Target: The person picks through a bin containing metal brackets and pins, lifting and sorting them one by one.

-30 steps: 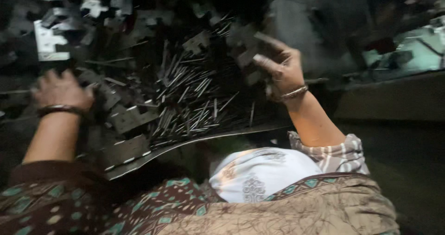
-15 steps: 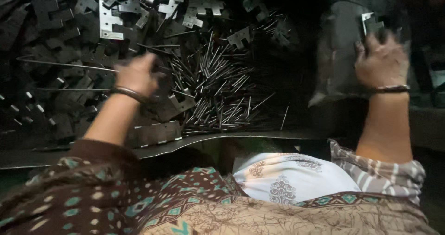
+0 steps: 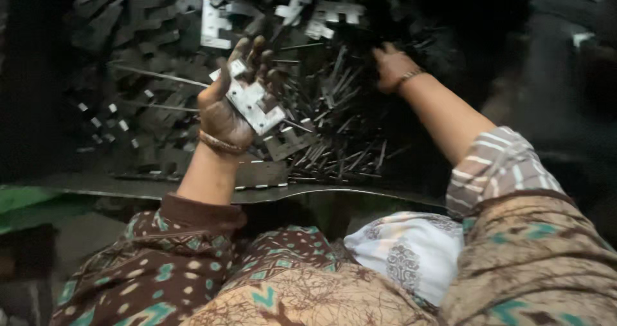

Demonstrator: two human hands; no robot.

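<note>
On a dim metal tray heaped with dark plates, the left hand grips a pale plate beside the rod pile while the right hand, grip unclear, digs beyond it, where sharp ends could cut skin

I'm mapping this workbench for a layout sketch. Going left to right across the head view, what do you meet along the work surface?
Dark metal plates → left hand holding a pale metal bracket → heap of thin metal rods → right hand reaching into the pile.
</note>
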